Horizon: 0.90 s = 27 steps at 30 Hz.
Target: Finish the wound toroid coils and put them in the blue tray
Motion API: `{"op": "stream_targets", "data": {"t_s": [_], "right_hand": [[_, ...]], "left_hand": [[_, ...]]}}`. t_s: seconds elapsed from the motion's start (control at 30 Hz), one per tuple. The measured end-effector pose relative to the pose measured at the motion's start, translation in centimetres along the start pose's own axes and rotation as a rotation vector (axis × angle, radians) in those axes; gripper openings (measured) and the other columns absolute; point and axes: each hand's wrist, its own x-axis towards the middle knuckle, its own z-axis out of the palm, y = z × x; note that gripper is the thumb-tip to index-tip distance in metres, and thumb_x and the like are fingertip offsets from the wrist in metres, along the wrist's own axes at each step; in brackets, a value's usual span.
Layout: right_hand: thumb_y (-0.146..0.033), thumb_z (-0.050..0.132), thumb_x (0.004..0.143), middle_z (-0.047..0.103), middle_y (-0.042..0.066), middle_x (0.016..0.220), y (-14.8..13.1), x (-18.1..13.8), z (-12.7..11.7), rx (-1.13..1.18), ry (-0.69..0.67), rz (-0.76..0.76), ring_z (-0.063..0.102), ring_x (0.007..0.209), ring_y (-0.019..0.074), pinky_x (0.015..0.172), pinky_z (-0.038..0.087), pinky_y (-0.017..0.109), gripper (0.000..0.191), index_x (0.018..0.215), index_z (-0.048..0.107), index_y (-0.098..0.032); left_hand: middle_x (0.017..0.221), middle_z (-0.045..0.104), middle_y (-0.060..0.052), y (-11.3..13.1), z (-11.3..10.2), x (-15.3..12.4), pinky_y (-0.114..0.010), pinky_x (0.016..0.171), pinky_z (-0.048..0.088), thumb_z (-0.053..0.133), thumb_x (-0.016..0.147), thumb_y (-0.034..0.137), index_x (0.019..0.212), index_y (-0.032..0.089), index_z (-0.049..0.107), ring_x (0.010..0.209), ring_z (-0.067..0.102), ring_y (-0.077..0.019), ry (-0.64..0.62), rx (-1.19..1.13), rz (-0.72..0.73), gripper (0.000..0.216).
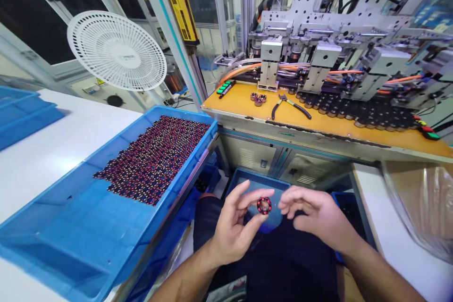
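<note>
Between the thumb and index finger of my left hand point(235, 226) is a small dark ring with red spots around it point(259, 210), its open centre facing me. My right hand point(316, 212) is just to the right of the ring, fingers loosely curled and apart, with nothing seen in them; a small gap separates its fingertips from the ring. Both hands are above my lap and a blue bin point(244, 177). On the left, a large blue tray point(81, 219) holds many similar rings point(159, 155) packed in rows.
Ahead, a yellow-topped bench point(233, 104) carries pliers point(290, 106), a few loose rings point(258, 99) and rows of dark cylindrical parts point(354, 106) beneath a machine point(318, 61). A white fan point(116, 52) stands at left. Clear plastic point(421, 203) lies at right.
</note>
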Motion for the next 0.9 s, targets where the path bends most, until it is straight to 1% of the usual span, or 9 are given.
{"op": "stream_targets", "data": {"t_s": [0.07,0.1,0.17,0.3,0.4,0.5,0.6,0.77,0.9], "right_hand": [[-0.033,0.078,0.08,0.061,0.004,0.087,0.7,1.2,0.4,0.239,0.003,0.12,0.058,0.078,0.0118,0.071,0.048,0.023,0.026,0.091,0.063,-0.015],[-0.032,0.078,0.078,0.061,0.003,0.084,1.1,1.6,0.9,0.313,-0.012,0.152,0.058,0.077,0.0115,0.07,0.047,0.023,0.026,0.086,0.061,-0.014],[-0.03,0.078,0.078,0.061,0.003,0.082,1.6,2.0,1.8,0.371,-0.013,0.154,0.057,0.076,0.0121,0.071,0.046,0.024,0.026,0.079,0.058,-0.013],[-0.029,0.076,0.081,0.061,0.004,0.082,2.1,1.9,2.8,0.35,0.031,0.09,0.058,0.078,0.0134,0.073,0.046,0.025,0.02,0.08,0.063,-0.014],[-0.028,0.076,0.081,0.062,0.003,0.084,2.3,1.7,2.7,0.369,0.037,0.108,0.058,0.079,0.0121,0.073,0.045,0.023,0.018,0.084,0.064,-0.015],[-0.031,0.078,0.08,0.061,0.003,0.083,2.3,1.7,2.3,0.377,0.043,0.145,0.056,0.075,0.0109,0.069,0.044,0.022,0.023,0.088,0.063,-0.015],[-0.031,0.079,0.078,0.059,0.003,0.081,2.2,1.8,2.1,0.364,0.019,0.155,0.054,0.073,0.0108,0.067,0.044,0.022,0.024,0.085,0.063,-0.014],[-0.028,0.078,0.079,0.056,0.002,0.077,2.0,1.7,2.3,0.363,0.004,0.083,0.051,0.071,0.0111,0.066,0.043,0.023,0.022,0.076,0.061,-0.014],[-0.027,0.073,0.085,0.056,0.002,0.075,2.4,1.1,2.9,0.306,0.062,0.012,0.051,0.07,0.0114,0.067,0.042,0.025,0.02,0.075,0.06,-0.015]], "left_hand": [[0.133,0.059,-0.014,0.2,0.0,-0.2,-0.033,0.102,0.05,0.052,0.089,-0.002,0.152,0.03,0.021,0.12,0.06,-0.0175,-0.055,-0.016,-0.001,0.077],[0.135,0.058,-0.014,0.4,0.0,-0.3,-0.035,0.103,0.05,0.051,0.089,-0.002,0.152,0.03,0.02,0.121,0.059,-0.018,-0.075,-0.02,-0.002,0.077],[0.136,0.057,-0.013,0.7,-0.1,-0.5,-0.036,0.104,0.049,0.051,0.089,-0.003,0.152,0.03,0.021,0.122,0.059,-0.0185,-0.086,-0.024,-0.009,0.078],[0.138,0.054,-0.013,1.0,-0.3,-0.7,-0.029,0.1,0.05,0.051,0.087,-0.005,0.151,0.032,0.022,0.117,0.06,-0.0146,-0.061,-0.056,-0.034,0.079],[0.135,0.054,-0.013,0.8,-0.2,-0.8,-0.025,0.095,0.052,0.053,0.086,-0.005,0.151,0.03,0.022,0.108,0.061,-0.0119,-0.039,-0.066,-0.026,0.081],[0.125,0.054,-0.011,0.6,-0.1,-0.7,-0.025,0.089,0.054,0.056,0.084,-0.004,0.15,0.029,0.025,0.1,0.062,-0.0115,-0.01,-0.077,-0.021,0.08],[0.117,0.053,-0.01,0.5,0.0,-0.5,-0.026,0.086,0.055,0.057,0.085,-0.003,0.149,0.03,0.027,0.096,0.062,-0.0112,-0.01,-0.116,-0.031,0.078],[0.116,0.054,-0.009,0.4,0.0,-0.4,-0.025,0.086,0.055,0.058,0.085,-0.003,0.149,0.03,0.027,0.095,0.062,-0.0109,-0.004,-0.185,-0.051,0.078],[0.117,0.055,-0.009,0.3,-0.3,-0.6,-0.026,0.086,0.055,0.057,0.086,-0.003,0.149,0.031,0.028,0.095,0.062,-0.0109,0.027,-0.164,-0.065,0.077]]}}
